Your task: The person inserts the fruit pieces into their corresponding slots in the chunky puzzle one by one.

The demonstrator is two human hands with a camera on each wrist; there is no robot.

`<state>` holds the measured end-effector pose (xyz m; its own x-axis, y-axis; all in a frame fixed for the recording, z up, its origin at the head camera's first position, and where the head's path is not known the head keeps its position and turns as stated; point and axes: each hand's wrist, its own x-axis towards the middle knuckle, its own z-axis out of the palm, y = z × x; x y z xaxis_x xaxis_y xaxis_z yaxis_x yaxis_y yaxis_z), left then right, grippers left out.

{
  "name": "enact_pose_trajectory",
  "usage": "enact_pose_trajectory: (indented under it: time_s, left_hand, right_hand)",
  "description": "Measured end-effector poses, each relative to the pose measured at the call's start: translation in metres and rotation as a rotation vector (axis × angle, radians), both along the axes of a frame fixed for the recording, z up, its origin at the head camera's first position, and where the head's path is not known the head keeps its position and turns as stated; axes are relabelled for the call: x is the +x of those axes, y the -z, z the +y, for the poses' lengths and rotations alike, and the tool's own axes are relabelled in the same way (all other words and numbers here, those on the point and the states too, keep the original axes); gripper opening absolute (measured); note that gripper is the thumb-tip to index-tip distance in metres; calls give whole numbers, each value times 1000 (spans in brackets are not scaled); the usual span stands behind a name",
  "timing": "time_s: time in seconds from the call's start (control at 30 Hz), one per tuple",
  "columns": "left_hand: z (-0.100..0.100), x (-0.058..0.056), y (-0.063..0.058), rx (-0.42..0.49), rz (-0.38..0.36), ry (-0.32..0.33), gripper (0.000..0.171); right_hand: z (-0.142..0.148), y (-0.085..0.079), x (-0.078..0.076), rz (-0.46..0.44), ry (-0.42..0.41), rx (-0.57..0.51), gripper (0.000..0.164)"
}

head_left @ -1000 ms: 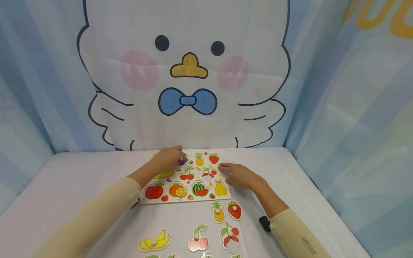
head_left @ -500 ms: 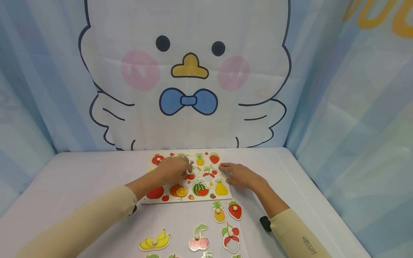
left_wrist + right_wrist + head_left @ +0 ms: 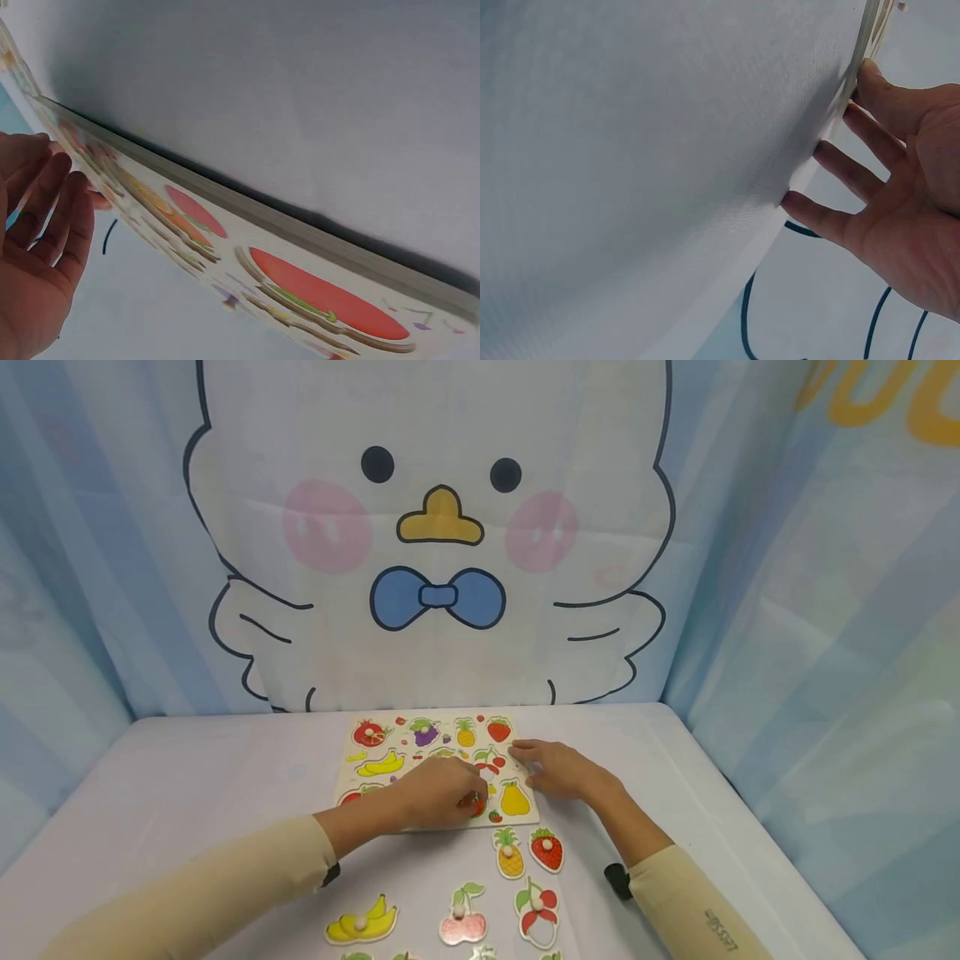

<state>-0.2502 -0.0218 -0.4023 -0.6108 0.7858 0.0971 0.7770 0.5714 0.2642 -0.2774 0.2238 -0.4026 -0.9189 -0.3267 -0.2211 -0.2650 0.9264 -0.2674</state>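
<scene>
A white fruit puzzle board [image 3: 348, 758] lies at the back of the table. Over its front middle is my left hand [image 3: 438, 792], fingers loosely bent and holding nothing, hiding part of the watermelon and orange pictures. In the left wrist view those fingers [image 3: 54, 202] overlap the board's front side. My right hand [image 3: 558, 770] rests at the board's right edge, thumb and fingers spread; the right wrist view has its fingertips [image 3: 821, 148] on the tablecloth and thumb at the edge. A knobbed grape piece [image 3: 425, 735] and pomegranate piece [image 3: 367, 735] sit in the back row.
In front of the board lie knobbed pieces: a pineapple [image 3: 509, 856], a strawberry [image 3: 546, 852], bananas [image 3: 363, 927], a cherry piece [image 3: 463, 928] and a red-and-white fruit piece [image 3: 536, 914]. Several more are cut off at the bottom. A printed curtain [image 3: 442, 668] stands behind the table.
My left hand has left the grape piece in the back row and moved right and nearer across the board. The right hand stays at the board's edge.
</scene>
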Motion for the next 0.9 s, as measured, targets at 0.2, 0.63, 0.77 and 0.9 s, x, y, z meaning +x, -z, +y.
enact_pose_trajectory:
  time_s: [0.2, 0.63, 0.77, 0.9]
  left_hand:
    - [15, 14, -4, -1, -74, 70, 13]
    - [34, 26, 0, -62, -111, 132, 11]
    - [34, 27, 0, -69, -88, 142, 9]
    - [35, 26, 1, -62, -82, 154, 8]
  right_hand:
    - [-1, -1, -1, 8, -8, 15, 62]
    - [-1, 0, -1, 3, -3, 11, 61]
    - [0, 0, -1, 6, -5, 8, 61]
    - [1, 1, -2, 8, -5, 3, 61]
